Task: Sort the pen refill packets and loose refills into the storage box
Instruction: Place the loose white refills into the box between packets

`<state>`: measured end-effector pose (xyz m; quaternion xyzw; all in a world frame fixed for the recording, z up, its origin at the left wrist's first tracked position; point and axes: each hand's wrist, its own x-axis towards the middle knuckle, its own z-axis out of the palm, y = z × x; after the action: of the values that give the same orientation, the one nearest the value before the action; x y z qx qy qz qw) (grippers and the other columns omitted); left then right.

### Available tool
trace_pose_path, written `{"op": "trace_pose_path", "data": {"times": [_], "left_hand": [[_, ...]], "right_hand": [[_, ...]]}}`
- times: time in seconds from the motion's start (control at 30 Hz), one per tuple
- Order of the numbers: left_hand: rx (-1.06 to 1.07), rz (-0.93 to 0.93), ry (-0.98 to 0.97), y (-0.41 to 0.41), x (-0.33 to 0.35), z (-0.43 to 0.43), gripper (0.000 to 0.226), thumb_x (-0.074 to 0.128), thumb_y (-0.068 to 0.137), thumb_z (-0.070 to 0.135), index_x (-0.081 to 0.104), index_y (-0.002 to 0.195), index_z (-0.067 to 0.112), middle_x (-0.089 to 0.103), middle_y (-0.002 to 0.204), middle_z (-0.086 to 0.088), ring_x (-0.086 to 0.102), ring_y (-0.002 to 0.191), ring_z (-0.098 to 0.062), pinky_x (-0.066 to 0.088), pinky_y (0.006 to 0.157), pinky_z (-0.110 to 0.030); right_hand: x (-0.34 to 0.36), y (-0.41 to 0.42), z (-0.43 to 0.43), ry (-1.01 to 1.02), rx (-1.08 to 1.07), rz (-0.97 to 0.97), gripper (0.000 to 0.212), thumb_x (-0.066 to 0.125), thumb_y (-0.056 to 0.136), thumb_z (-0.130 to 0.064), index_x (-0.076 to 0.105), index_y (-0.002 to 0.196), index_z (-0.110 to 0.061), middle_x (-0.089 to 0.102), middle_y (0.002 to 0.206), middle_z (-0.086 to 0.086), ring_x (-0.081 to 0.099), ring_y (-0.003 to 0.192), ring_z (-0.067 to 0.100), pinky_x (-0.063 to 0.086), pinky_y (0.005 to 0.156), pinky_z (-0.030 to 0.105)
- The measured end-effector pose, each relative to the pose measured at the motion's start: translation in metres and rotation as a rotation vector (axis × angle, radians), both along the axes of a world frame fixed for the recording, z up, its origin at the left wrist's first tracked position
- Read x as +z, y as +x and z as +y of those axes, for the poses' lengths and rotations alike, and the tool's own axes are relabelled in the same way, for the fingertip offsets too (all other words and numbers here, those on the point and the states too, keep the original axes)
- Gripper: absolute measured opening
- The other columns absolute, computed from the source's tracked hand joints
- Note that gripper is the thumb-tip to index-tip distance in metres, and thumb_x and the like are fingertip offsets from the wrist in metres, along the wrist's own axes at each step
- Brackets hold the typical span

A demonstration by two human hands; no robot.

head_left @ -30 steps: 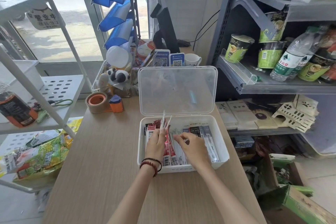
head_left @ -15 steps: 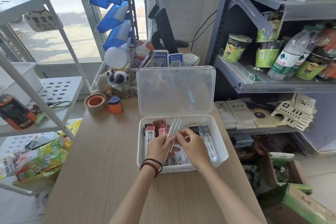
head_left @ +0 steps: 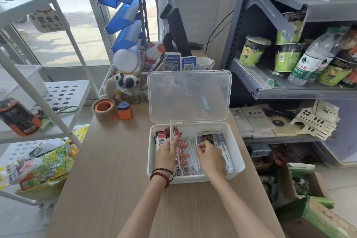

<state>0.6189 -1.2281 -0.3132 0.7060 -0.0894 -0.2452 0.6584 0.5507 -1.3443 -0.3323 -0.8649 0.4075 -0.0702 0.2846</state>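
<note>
a few white loose refills (head_left: pixel 171 130) are standing nearly upright in the left hand (head_left: pixel 168 153), whose fingers (head_left: pixel 178 141) are clamped round them, their tips poking up past the box's back edge. the hand is hovering over the left part of the white storage box (head_left: pixel 193 179), where red refill packets (head_left: pixel 184 169) are lying. a row of refills (head_left: pixel 191 150) is lying lengthwise in the middle of the box, and dark and blue packets (head_left: pixel 208 138) are filling the right side. the right hand (head_left: pixel 210 158) is reaching onto that middle row with its fingers (head_left: pixel 201 148) curled downward; whether they are pinching anything, i cannot tell. the clear lid (head_left: pixel 189 96) is standing open behind. the box is sitting on the wooden counter (head_left: pixel 116 179), with a tape dispenser (head_left: pixel 108 109) well apart at the back left and a white mug (head_left: pixel 204 63) behind the lid.
</note>
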Motion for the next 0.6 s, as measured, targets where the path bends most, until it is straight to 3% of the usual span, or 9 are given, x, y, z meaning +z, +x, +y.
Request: {"op": "trace_pose_path", "data": {"times": [0.13,0.27,0.4,0.53,0.6], "left_hand": [[-0.010,-0.041,0.011,0.000,0.000,0.000,0.025,0.041,0.098,0.030,0.058,0.104,0.012,0.071,0.093,-0.001,0.071,0.067,-0.016,0.057,0.049,-0.031],[-0.036,-0.083,0.067,0.003,-0.003,-0.001,0.023,0.039,0.099,0.031,0.059,0.102,0.020,0.071,0.095,0.006,0.072,0.076,-0.015,0.059,0.071,-0.046],[-0.017,-0.082,0.068,0.003,-0.005,-0.001,0.023,0.040,0.099,0.030,0.061,0.097,0.021,0.071,0.094,0.008,0.072,0.078,-0.014,0.057,0.076,-0.049],[0.017,-0.165,0.104,0.002,-0.004,-0.002,0.026,0.039,0.099,0.031,0.061,0.096,0.018,0.072,0.094,0.010,0.071,0.077,-0.006,0.058,0.072,-0.036],[0.024,-0.189,0.112,0.002,-0.003,-0.002,0.026,0.038,0.100,0.030,0.061,0.098,0.018,0.071,0.096,0.010,0.070,0.081,-0.002,0.055,0.072,-0.022]], "right_hand": [[-0.002,0.000,0.001,-0.024,0.011,0.067,0.010,0.060,0.094,-0.033,0.060,0.099,-0.025,0.068,0.090,-0.009,0.063,0.072,0.008,0.048,0.051,0.024],[-0.001,-0.002,0.001,-0.037,0.009,0.137,0.005,0.059,0.094,-0.027,0.063,0.097,-0.026,0.067,0.091,-0.008,0.059,0.072,0.009,0.034,0.046,0.020],[0.000,-0.002,0.002,-0.026,0.018,0.127,0.007,0.059,0.094,-0.031,0.064,0.095,-0.027,0.068,0.089,-0.010,0.059,0.068,0.007,0.036,0.045,0.020],[0.010,-0.003,0.005,-0.005,0.088,-0.053,0.027,0.052,0.094,-0.049,0.064,0.094,-0.025,0.068,0.079,-0.010,0.060,0.059,0.005,0.046,0.047,0.022],[0.015,-0.004,0.007,-0.003,0.146,-0.097,0.036,0.045,0.095,-0.054,0.065,0.093,-0.024,0.065,0.069,-0.008,0.054,0.049,0.004,0.040,0.043,0.019]]}}
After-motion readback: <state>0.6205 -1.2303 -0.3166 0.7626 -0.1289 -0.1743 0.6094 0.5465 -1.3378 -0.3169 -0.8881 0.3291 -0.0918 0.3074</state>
